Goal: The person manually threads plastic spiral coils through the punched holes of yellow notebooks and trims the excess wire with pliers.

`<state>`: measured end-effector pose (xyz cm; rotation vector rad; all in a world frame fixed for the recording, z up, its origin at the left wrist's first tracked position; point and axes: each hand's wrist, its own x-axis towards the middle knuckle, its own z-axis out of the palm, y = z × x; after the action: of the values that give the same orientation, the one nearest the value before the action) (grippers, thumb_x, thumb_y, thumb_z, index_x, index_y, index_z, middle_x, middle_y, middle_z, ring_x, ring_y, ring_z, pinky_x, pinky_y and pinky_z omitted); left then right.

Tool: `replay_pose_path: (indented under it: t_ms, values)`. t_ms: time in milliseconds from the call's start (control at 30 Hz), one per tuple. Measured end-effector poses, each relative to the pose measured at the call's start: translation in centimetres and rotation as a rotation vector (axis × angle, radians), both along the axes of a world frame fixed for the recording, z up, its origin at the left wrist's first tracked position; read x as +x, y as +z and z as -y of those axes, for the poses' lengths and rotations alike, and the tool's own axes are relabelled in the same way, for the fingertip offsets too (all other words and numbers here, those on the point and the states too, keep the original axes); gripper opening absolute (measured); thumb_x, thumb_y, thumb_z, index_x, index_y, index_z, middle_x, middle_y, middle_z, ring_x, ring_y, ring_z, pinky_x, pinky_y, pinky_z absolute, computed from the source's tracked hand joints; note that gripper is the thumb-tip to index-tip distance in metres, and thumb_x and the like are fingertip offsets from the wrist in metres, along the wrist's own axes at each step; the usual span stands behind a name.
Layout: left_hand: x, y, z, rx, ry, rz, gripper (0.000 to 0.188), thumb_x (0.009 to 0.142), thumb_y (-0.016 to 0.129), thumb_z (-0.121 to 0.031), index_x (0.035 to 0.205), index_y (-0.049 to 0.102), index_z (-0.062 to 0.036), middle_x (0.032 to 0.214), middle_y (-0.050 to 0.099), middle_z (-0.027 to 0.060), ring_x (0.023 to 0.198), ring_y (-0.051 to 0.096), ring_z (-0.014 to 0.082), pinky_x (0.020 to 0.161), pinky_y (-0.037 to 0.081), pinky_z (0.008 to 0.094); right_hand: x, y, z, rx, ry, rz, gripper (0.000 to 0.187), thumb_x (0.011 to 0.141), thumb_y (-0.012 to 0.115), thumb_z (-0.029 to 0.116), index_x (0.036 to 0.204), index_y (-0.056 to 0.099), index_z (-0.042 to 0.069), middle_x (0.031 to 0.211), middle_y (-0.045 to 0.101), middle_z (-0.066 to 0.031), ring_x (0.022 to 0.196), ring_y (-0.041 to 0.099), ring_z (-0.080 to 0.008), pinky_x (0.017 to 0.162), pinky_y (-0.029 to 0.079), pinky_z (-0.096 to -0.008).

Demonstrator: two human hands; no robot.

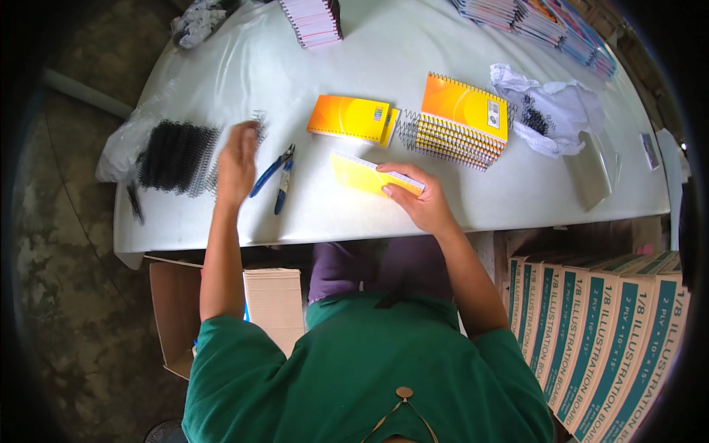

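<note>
A yellow notebook (358, 175) is tilted in my right hand (427, 201), its thumb and fingers pinching the right end. My left hand (236, 164), slightly blurred, has its fingers closed around a thin wire coil (260, 118) that sticks out past the fingertips. Beside that hand lies a dense row of black spiral coils (173, 159). Blue-handled pliers (272, 171) rest on the table between my hands. Beyond the held notebook sit orange-yellow notebooks (343, 117) with punched edges and no visible coil. To their right is a stack of spiral-bound notebooks (467, 109).
Crumpled white plastic (557, 103) with dark coils lies at the right of the white-covered table (317, 221). More notebook stacks (314, 21) stand along the far edge. Below the table are an open cardboard box (173, 310) at left and large cartons (598, 317) at right.
</note>
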<state>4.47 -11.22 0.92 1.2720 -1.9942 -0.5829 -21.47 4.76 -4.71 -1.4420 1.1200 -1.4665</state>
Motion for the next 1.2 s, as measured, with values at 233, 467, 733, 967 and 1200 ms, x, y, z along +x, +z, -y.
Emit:
replay_pose_path:
  t_ms: [233,467,733,967,1200]
  values:
    - [-3.9,0.0,-4.5,0.480,-0.464,0.071,0.031,0.094,0.049,-0.031,0.084,0.056,-0.0031,0.067,0.048,0.0008,0.064,0.041,0.0107,0.062,0.038,0.0261,0.1,-0.3,-0.1,0.004,-0.065,0.044,0.029,0.085,0.056,-0.001,0.113,0.058,0.000,0.109,0.063,-0.0088,0.096,0.058,-0.0117,0.084,0.045,-0.0246]
    - [-4.9,0.7,-3.5,0.547,-0.361,-0.073,0.017,0.090,0.058,-0.020,0.084,0.057,-0.0037,0.065,0.048,-0.0018,0.057,0.040,0.0060,0.056,0.036,0.0214,-0.1,-0.9,0.1,-0.009,-0.034,0.056,0.028,0.085,0.055,0.000,0.113,0.060,0.001,0.107,0.065,-0.0094,0.095,0.058,-0.0110,0.083,0.046,-0.0244]
    - [-5.3,3.8,-2.3,0.614,-0.592,0.028,0.010,0.081,0.065,-0.004,0.087,0.057,-0.0048,0.079,0.048,-0.0035,0.066,0.042,0.0036,0.057,0.036,0.0179,-0.2,-1.0,0.0,0.007,0.007,0.074,0.027,0.085,0.056,0.001,0.111,0.061,0.001,0.104,0.065,-0.0085,0.092,0.058,-0.0105,0.082,0.046,-0.0238]
    - [-5.7,3.7,-1.9,0.526,-0.706,0.180,0.026,0.086,0.061,-0.014,0.109,0.059,-0.0035,0.089,0.056,0.0003,0.075,0.048,0.0087,0.067,0.039,0.0247,-0.2,-0.8,0.0,0.007,0.026,0.093,0.028,0.084,0.057,0.001,0.112,0.060,0.000,0.105,0.065,-0.0083,0.092,0.058,-0.0102,0.082,0.045,-0.0237]
    - [-6.7,5.7,-3.1,0.058,-0.735,0.766,0.035,0.078,0.068,-0.022,0.107,0.055,-0.0082,0.110,0.054,0.0090,0.098,0.052,0.0233,0.083,0.040,0.0350,-0.1,-1.0,-0.3,0.064,-0.033,-0.080,0.032,0.083,0.059,0.001,0.115,0.058,0.003,0.104,0.065,-0.0117,0.085,0.062,-0.0119,0.077,0.048,-0.0243]
